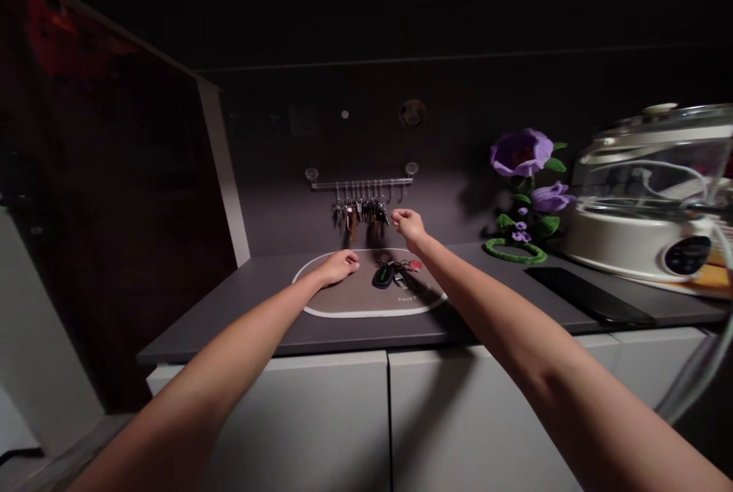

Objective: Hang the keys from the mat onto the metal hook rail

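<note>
My left hand rests on the left part of a brown mat with a white rim, its fingers loosely curved and nothing visible in them. Raised near the wall, my right hand has its fingers curled together in a pinch; whatever may be between them is too small to make out. Just left of it, several keys hang from hooks on a clear rail. On the mat between my hands lies a bunch of keys with a dark key fob and a red tag.
To the right stand a purple flower decoration with a green ring base and a white appliance with a transparent top. A black flat slab lies before them on the dark counter. White cabinet doors are below.
</note>
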The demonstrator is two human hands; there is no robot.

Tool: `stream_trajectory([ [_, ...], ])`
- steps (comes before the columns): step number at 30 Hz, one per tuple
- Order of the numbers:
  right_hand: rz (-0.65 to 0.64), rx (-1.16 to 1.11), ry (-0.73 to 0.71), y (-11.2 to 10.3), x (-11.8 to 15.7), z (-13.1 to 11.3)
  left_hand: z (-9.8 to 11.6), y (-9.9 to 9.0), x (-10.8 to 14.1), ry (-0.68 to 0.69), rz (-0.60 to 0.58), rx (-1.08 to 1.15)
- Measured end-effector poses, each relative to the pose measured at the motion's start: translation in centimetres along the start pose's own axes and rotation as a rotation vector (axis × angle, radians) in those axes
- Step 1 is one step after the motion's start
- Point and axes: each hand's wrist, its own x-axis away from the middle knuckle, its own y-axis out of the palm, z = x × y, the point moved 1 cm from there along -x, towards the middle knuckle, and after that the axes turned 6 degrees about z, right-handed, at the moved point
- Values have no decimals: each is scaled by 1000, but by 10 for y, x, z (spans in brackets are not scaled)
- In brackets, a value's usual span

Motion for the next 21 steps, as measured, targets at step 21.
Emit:
stream_trajectory([
  [21,-262,583,-238,-45,50,35,34,54,3,46,58,-96],
])
